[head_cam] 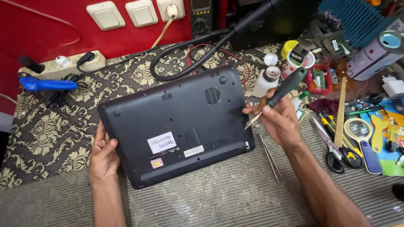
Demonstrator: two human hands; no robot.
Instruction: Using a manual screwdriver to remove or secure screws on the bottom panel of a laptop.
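We have the laptop lying bottom-up on the patterned cloth, turned a little askew, with the grey mat under its near edge. Our left hand grips the left corner, fingers curled over the edge and thumb on the base. Our right hand has its fingers closed around a green-handled screwdriver, whose tip hangs just off the laptop's right edge, not on any screw that we can make out. The main risk, as we judge it, is a slip: if the tip meets a screw at a slant, it may ride out and scratch the black plastic or chew the screw head. The laptop could also swivel under pressure, since only one corner is held. Tweezers lie just beside the right wrist, and scissors near them, so a wide sweep of the arm might knock either. A small white bottle stands close behind the screwdriver handle and could be tipped.
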